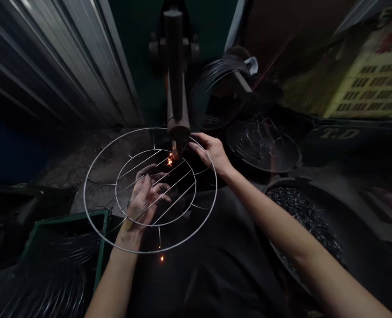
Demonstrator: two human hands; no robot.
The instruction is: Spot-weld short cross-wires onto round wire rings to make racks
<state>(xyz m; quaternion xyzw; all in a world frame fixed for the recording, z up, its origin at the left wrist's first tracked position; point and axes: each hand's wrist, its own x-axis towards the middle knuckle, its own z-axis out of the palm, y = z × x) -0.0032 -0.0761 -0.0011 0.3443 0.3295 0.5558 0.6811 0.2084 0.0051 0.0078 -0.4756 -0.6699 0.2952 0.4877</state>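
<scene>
A round wire rack [171,204], made of two rings joined by short spokes with straight bars across the inner one, lies roughly level under a spot welder's electrode arm [179,117]. Orange sparks [169,161] fly at the electrode tip, where it meets the inner ring's far side. My left hand [146,196] reaches up from beneath, its curled fingers among the bars, gripping the rack. At the far right of the outer ring, my right hand [212,152] closes on the rack, its fingertips partly hidden near the electrode.
A black basin [358,238] of short metal pieces stands at right, with a pan [295,154] of loose wires behind it. A green-edged bin [106,234] of curved wires sits at left. A yellow crate [368,84] and corrugated metal sheet [73,53] stand farther back.
</scene>
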